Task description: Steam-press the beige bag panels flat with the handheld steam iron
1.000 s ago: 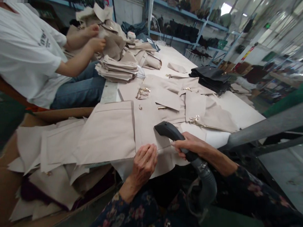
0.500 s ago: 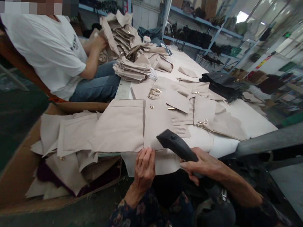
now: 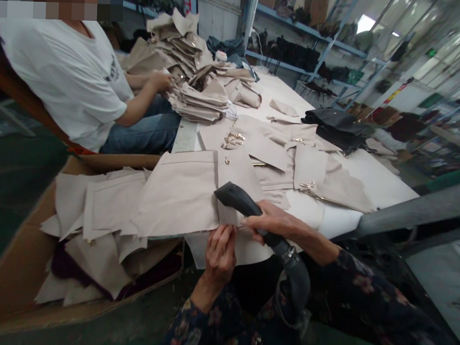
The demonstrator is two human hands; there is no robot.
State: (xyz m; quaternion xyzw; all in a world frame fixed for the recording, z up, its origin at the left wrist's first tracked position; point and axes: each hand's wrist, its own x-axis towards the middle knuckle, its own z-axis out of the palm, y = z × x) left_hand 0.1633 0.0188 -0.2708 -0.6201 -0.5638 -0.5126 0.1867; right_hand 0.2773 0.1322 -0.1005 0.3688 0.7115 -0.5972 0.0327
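Now the work sits at the near edge of the white table (image 3: 365, 187), where a beige fabric panel (image 3: 179, 201) lies flat, its lower edge overhanging toward the person. A narrow strip of the same cloth (image 3: 235, 175) runs up along the panel's right side. The nose of a black steam iron (image 3: 232, 198) rests on that strip, tilted slightly, with a grey corrugated hose (image 3: 297, 278) curving down from its back end.

The right hand (image 3: 277, 222) is closed around the iron's handle, while the left hand (image 3: 220, 255) is open, its fingers (image 3: 222, 240) pressing down on the cloth just beside the iron. Dark floral sleeves (image 3: 361, 290) cover both forearms.

Beyond the hands, more beige pieces spread across the table, some fitted with gold-coloured hardware (image 3: 234, 139), and a stack of black fabric pieces (image 3: 335, 127) lies further along. To the left, a cardboard box (image 3: 15, 268) holds loose beige pieces. Across the table, a co-worker in a white T-shirt (image 3: 63, 76) handles cut pieces with both hands beside a tall beige stack (image 3: 198, 103). Blue metal shelving (image 3: 291, 36) stands behind.
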